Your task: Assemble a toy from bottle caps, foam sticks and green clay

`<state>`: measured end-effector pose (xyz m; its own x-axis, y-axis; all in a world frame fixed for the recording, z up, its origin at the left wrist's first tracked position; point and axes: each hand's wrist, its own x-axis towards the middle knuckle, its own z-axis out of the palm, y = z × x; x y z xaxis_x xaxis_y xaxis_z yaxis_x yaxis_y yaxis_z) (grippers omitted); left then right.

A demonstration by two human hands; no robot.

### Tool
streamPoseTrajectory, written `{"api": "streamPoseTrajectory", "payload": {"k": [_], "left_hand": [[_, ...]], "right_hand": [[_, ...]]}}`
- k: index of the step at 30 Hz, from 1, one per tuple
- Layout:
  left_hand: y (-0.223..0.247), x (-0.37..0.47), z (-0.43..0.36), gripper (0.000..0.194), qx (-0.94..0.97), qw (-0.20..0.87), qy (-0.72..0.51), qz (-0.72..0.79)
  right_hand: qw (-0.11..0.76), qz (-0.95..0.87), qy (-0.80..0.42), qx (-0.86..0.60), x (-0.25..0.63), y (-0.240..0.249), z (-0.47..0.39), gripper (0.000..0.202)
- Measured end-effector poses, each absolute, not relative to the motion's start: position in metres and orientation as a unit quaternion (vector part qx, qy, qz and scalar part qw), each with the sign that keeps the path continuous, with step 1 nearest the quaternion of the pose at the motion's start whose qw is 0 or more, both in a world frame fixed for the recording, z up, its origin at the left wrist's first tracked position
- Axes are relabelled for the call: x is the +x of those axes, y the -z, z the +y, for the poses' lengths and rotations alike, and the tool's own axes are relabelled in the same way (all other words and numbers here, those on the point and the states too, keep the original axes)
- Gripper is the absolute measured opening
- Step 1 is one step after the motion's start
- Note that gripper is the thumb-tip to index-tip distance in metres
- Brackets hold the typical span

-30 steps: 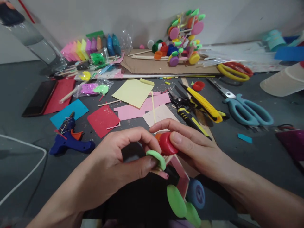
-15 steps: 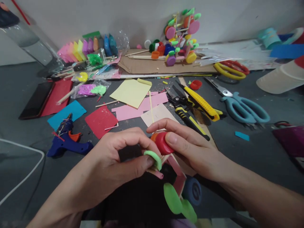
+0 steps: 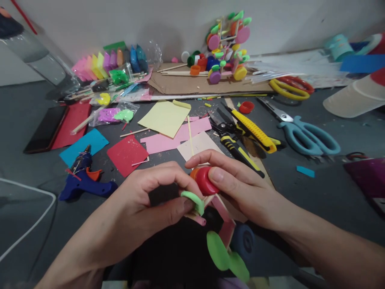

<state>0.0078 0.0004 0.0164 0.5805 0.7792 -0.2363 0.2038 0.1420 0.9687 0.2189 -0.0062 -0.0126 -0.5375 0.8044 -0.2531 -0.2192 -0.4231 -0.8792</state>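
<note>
My left hand [image 3: 162, 200] pinches a light green clay piece [image 3: 195, 202] between thumb and fingers, at the left end of a small pink stick-framed model [image 3: 225, 228]. The thumb of my right hand [image 3: 240, 184] presses on a red cap [image 3: 208, 181], its fingers curled behind; an orange part [image 3: 196, 175] shows beside the cap. On the model's lower end are a blue wheel [image 3: 244, 240] and green rounded pieces [image 3: 219, 251]. My palms and fingers hide part of the frame.
A blue glue gun [image 3: 86, 184] lies left, its white cable nearby. Coloured paper [image 3: 165, 118], cutters [image 3: 237, 148], a yellow knife [image 3: 254, 130] and scissors [image 3: 313, 134] lie beyond my hands. Behind stand another colourful model [image 3: 228, 48], clay packs [image 3: 106, 62] and a bottle [image 3: 355, 96] at right.
Both hands keep their hold, with the model almost unmoved. The table items appear shifted very slightly left in the view.
</note>
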Motion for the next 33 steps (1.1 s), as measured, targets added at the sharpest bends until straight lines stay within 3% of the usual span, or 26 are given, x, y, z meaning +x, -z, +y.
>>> {"api": "streamPoseTrajectory", "payload": {"k": [10,33], "left_hand": [[-0.0168,0.005,0.0,0.013,0.657,0.601,-0.226,0.396],[-0.0203,0.0119,0.0051,0.02,0.584,0.664,-0.221,0.412]], "right_hand": [[0.316,-0.45,-0.744,-0.378,0.2199,0.0098,-0.0041,0.037],[0.32,-0.428,-0.757,-0.377,0.218,0.0091,-0.0052,0.036]]}}
